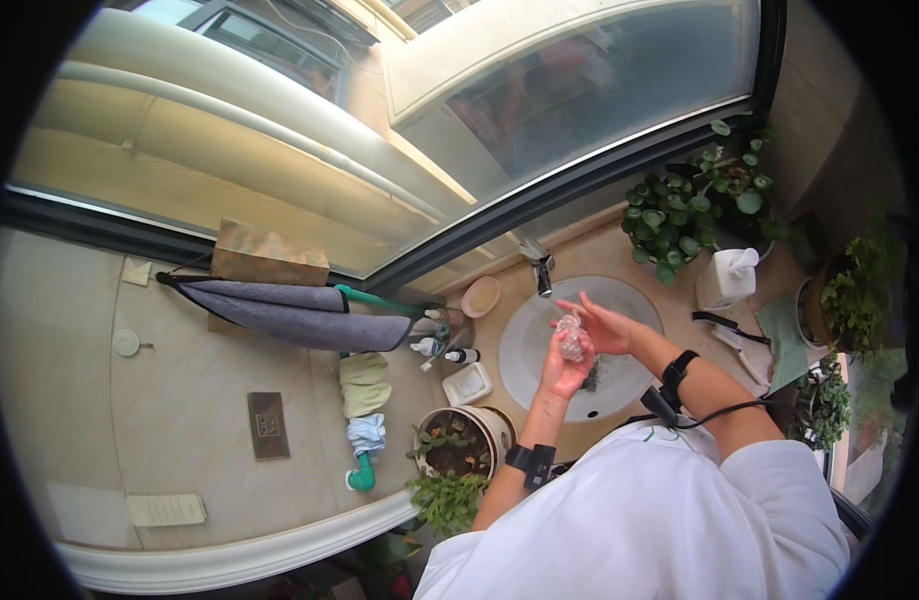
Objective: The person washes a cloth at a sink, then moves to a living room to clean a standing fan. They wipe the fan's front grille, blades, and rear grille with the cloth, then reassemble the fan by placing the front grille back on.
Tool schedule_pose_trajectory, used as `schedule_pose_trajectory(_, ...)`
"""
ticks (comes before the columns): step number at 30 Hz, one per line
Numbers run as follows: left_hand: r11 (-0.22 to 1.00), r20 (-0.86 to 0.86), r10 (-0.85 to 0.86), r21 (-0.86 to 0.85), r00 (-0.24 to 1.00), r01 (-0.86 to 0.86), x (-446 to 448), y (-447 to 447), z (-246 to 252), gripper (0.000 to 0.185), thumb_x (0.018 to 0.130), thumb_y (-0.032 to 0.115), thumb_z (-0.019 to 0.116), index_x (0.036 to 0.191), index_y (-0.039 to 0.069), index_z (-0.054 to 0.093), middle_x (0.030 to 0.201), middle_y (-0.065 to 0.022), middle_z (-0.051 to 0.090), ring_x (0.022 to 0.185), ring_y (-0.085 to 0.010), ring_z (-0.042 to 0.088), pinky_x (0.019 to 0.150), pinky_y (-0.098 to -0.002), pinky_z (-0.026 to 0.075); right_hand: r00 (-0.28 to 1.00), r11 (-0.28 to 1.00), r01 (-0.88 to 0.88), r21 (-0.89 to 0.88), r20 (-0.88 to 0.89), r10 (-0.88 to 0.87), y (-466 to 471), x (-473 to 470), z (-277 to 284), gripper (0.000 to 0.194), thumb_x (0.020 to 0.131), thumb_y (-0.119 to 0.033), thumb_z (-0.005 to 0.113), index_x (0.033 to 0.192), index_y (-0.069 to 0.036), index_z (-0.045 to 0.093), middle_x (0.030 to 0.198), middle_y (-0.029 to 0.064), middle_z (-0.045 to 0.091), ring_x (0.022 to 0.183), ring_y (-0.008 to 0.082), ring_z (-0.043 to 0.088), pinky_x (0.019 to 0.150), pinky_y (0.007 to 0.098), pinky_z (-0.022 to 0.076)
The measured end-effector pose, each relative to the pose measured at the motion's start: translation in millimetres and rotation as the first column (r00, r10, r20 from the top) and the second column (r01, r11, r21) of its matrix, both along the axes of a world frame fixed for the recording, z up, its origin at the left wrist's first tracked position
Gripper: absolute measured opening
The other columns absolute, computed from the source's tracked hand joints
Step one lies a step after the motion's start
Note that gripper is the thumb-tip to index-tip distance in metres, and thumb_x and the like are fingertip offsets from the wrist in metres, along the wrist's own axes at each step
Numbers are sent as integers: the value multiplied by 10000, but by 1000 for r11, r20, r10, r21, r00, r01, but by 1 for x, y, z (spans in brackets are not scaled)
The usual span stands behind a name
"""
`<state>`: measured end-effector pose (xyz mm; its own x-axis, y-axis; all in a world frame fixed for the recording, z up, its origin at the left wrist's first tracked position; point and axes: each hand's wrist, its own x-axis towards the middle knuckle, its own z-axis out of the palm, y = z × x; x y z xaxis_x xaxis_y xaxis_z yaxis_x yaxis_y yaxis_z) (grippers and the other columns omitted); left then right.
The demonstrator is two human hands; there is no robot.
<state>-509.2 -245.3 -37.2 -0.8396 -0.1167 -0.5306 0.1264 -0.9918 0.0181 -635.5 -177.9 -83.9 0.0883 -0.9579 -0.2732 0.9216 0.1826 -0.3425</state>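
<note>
My left hand [568, 367] is over the white sink basin [523, 375] and holds a pinkish mesh scrubber [571, 339]. My right hand [605, 326] is just beside it, palm turned inward with its fingers spread near the scrubber; whether they touch it I cannot tell. The chrome faucet [540, 274] stands at the basin's back rim, just beyond my fingers. Below my hands, a dark, greenish mass [590, 377] lies in the basin, partly hidden by my left hand.
A white pump bottle [727, 279], brushes [729, 336] and a leafy potted plant [669, 217] stand right of the basin. To its left are a soap dish [467, 384], a pink oval dish [481, 297], small bottles [461, 355] and a plant pot [500, 435]. A gray towel [302, 315] hangs on the wall.
</note>
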Motion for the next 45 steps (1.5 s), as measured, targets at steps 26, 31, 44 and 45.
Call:
schedule_pose_trajectory(26,442,560,-121,-708,819,550,21,16,7,254,861,212,523,672,165,359,521,71,307,370,-48,226,341,-241,149,435,926,-370,-68,-894,108,-28,18,90,199,894,-76,472,1026,-43,618,700,-8,493,670,76,458,621,236,403)
schedule_pose_trajectory(31,-570,323,284,-700,903,429,23,4,-71,149,808,203,577,741,93,502,558,-55,489,454,-210,487,405,-341,328,99,973,-219,-68,-994,-48,-20,37,60,228,837,-9,463,959,-58,649,684,43,519,608,102,474,557,274,410)
schedule_pose_trajectory(44,34,693,-282,-683,663,729,27,39,-95,532,752,349,700,1152,46,522,915,-99,620,816,-201,601,674,-316,479,374,967,246,-61,-915,-152,55,22,-27,252,858,-23,486,1083,-70,590,761,1,537,684,73,518,625,229,450)
schedule_pose_trajectory(45,-6,644,-266,-745,717,667,32,39,-108,590,747,356,706,1207,48,504,940,-114,615,851,-201,598,710,-313,480,412,959,285,-1,-903,-123,69,16,-28,261,848,-16,480,1078,-70,590,768,1,538,674,82,518,619,235,448)
